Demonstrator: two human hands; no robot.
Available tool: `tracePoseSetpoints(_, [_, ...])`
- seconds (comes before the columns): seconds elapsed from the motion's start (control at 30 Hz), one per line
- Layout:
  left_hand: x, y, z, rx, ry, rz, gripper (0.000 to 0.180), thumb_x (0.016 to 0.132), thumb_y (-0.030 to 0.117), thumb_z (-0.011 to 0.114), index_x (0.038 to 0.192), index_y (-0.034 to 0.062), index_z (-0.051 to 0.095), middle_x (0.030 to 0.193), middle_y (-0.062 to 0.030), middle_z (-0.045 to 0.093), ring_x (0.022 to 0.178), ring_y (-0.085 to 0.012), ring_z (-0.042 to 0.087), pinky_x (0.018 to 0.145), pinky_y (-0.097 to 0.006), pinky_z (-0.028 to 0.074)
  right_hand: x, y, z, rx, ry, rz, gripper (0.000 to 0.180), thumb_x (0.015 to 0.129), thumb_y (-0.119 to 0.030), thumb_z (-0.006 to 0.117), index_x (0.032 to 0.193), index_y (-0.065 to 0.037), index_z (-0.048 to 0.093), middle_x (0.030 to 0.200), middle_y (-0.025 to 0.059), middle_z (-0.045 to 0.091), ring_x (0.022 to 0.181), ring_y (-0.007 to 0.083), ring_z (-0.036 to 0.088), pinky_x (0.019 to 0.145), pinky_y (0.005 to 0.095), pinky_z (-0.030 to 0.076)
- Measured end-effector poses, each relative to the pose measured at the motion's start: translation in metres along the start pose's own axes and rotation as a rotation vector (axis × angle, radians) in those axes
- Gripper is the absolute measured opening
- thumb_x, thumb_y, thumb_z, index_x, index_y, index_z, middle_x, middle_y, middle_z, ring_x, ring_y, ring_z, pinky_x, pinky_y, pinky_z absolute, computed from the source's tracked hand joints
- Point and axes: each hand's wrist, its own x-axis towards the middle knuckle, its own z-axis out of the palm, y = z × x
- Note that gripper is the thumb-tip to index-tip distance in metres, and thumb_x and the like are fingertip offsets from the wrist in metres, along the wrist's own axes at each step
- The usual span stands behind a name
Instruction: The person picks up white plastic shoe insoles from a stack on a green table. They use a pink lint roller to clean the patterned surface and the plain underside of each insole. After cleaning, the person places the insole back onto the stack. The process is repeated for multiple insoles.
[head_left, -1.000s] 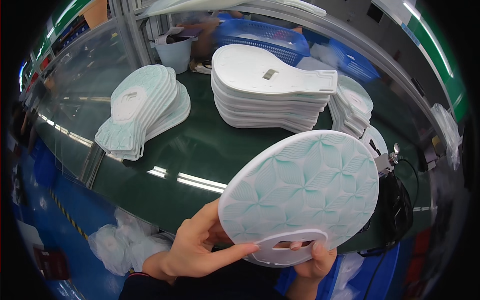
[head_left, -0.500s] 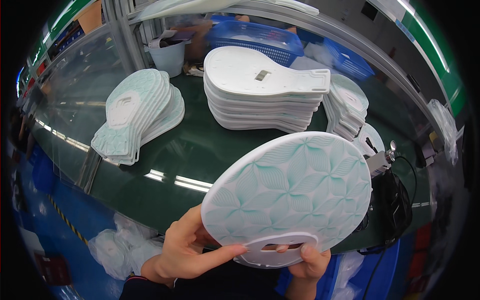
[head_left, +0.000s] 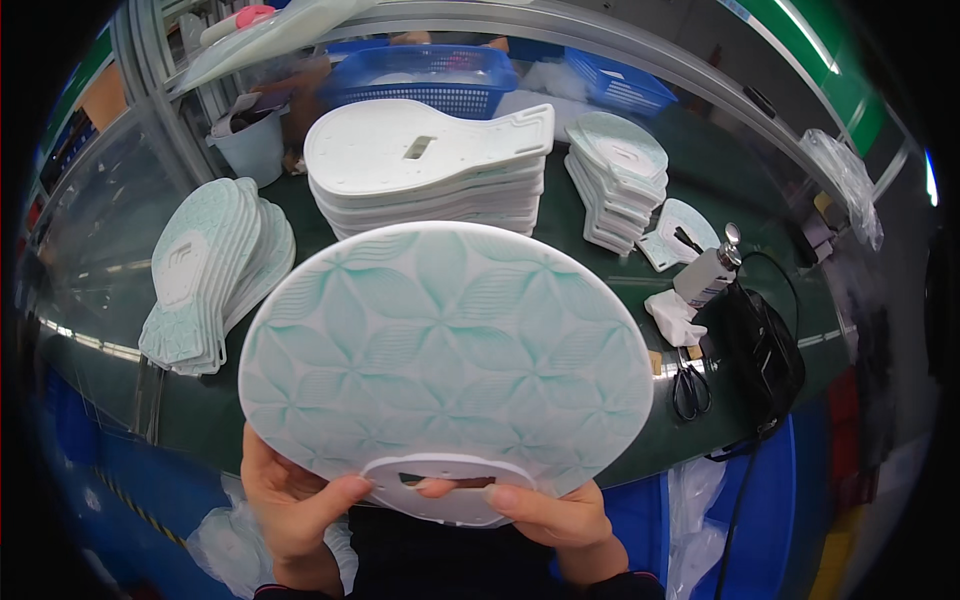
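A rounded white plastic panel point(head_left: 450, 350) with a pale green petal pattern is held up close, its broad end tilted away from me. My left hand point(head_left: 290, 500) grips its lower left, the thumb lying by the raised white rim around a slot. At the lower right, my right hand point(head_left: 565, 515) holds the same panel with its thumb on that rim. A fingertip shows through the slot. Most fingers of both hands are hidden behind the panel. Past it stands a tall stack of similar white panels point(head_left: 400, 160), the top one plain side up.
Patterned panels are stacked at left point(head_left: 190, 270) and right point(head_left: 610, 170) on the dark green table point(head_left: 620, 440). On the right are a pump bottle point(head_left: 706, 277), a white cloth point(head_left: 675, 318), scissors point(head_left: 690, 390) and a black bag point(head_left: 765, 350). Blue baskets point(head_left: 420, 80) stand behind.
The panel has come closer and to the left, turning more squarely toward me. My right hand has moved left with it. The view has shifted right, showing the scissors and cloth.
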Motion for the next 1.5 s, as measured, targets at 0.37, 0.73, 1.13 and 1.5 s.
tracePoseSetpoints(0.37, [0.003, 0.006, -0.006, 0.05, -0.02, 0.029, 0.085, 0.059, 0.004, 0.073, 0.128, -0.0076, 0.025, 0.116, -0.0215, 0.048, 0.105, -0.0274, 0.053, 0.088, -0.035, 0.044, -0.002, -0.003, 0.005, 0.239, -0.044, 0.09, 0.047, 0.094, -0.02, 0.038, 0.132, 0.004, 0.026, 0.125, 0.0195, 0.045, 0.118, 0.025, 0.042, 0.097, 0.0336, 0.033])
tracePoseSetpoints(0.73, [-0.018, 0.002, 0.006, -0.117, -0.732, -0.423, 0.061, 0.086, 0.008, 0.049, 0.133, -0.0076, 0.015, 0.13, -0.0191, 0.036, 0.121, -0.024, 0.038, 0.099, -0.034, 0.03, 0.051, -0.052, 0.004, 0.5, -0.021, -0.255, 0.067, 0.092, -0.049, 0.017, 0.137, -0.001, 0.011, 0.138, 0.0261, 0.021, 0.126, 0.0442, 0.022, 0.1, 0.0561, 0.026])
tracePoseSetpoints(1.13, [-0.019, 0.013, 0.016, -0.361, -0.764, -0.401, 0.043, 0.093, 0.006, 0.02, 0.131, -0.0129, 0.014, 0.13, -0.0272, 0.033, 0.118, -0.0359, 0.041, 0.097, -0.044, 0.037, 0.064, -0.072, 0.0, 0.255, -0.06, -0.317, 0.056, 0.093, -0.03, 0.028, 0.133, 0.008, 0.017, 0.139, 0.0265, 0.017, 0.132, 0.0342, 0.014, 0.105, 0.0505, 0.023])
tracePoseSetpoints(1.5, [-0.023, 0.011, 0.016, -0.222, -0.747, -0.226, 0.048, 0.089, 0.016, 0.036, 0.127, -0.0118, 0.027, 0.12, -0.0276, 0.045, 0.113, -0.0368, 0.046, 0.094, -0.043, 0.036, 0.065, -0.073, 0.008, 0.167, 0.088, -0.278, 0.059, 0.086, -0.017, 0.039, 0.133, 0.009, 0.015, 0.137, 0.0271, 0.023, 0.127, 0.0337, 0.029, 0.102, 0.0459, 0.03])
